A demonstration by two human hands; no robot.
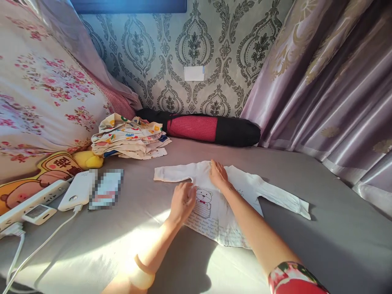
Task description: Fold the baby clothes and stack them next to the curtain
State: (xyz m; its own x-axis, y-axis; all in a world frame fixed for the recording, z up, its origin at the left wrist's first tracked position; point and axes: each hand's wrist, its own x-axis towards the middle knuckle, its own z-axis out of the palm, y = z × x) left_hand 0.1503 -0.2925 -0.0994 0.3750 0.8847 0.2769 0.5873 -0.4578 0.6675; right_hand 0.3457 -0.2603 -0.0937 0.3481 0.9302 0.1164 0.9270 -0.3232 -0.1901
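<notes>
A small white long-sleeved baby shirt (225,216) lies spread on the grey sheet, its sleeves out to both sides. A line-drawn bear with a red bow and rows of lettering are printed on its front. My left hand (183,201) is closed on the shirt's left side edge, just below the armpit. Higher up, near the neckline, my right hand (218,174) has its fingers pressed together on the fabric. The fingertips of both hands are partly hidden.
A pile of patterned clothes (130,136) sits at the back left, beside a black and red rolled bag (196,128) along the wall. On the left are a phone (106,189), a white power bank (78,190), a power strip (36,202) with cables, and a cartoon cushion (23,194).
</notes>
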